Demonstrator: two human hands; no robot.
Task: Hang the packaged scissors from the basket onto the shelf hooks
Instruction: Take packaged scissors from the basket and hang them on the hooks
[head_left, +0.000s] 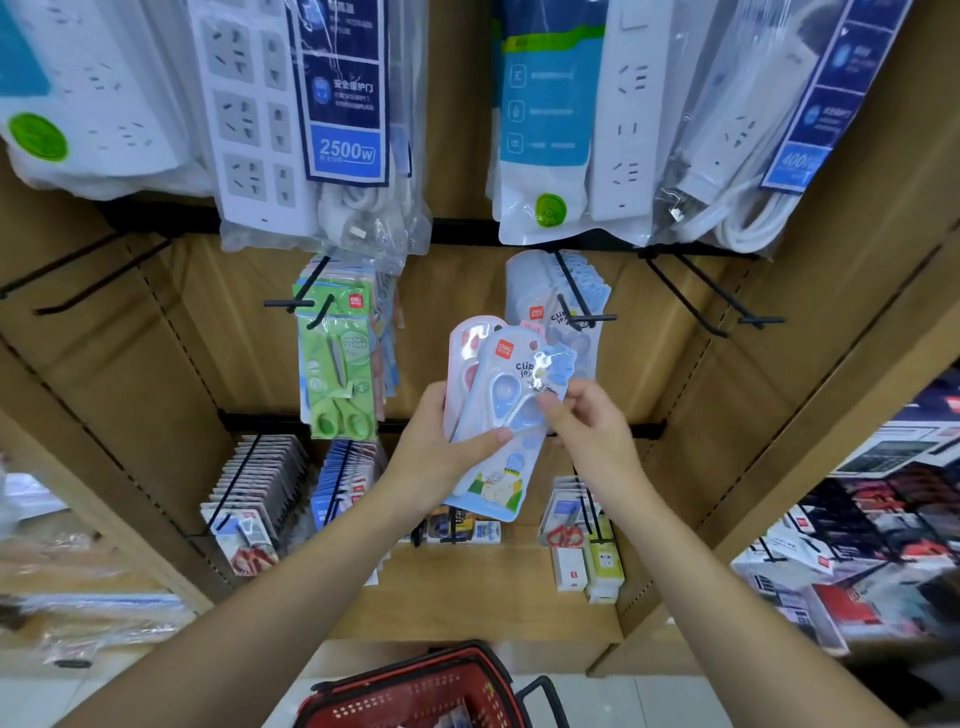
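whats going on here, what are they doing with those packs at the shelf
A person is restocking scissors. The left hand grips two packs in front of the shelf, a blue scissors pack with a pink pack behind it, while the right hand pinches the blue one. Neither is hung yet. Similar packs hang on the hook just above, and the red basket sits below.

Left hand (441, 441), right hand (589, 428) hold seemingly two scissors-packs (506, 387).

Both arms extended forward, left hand (436, 448) and right hand (587, 422) pinching the packaged scissors (501, 387).
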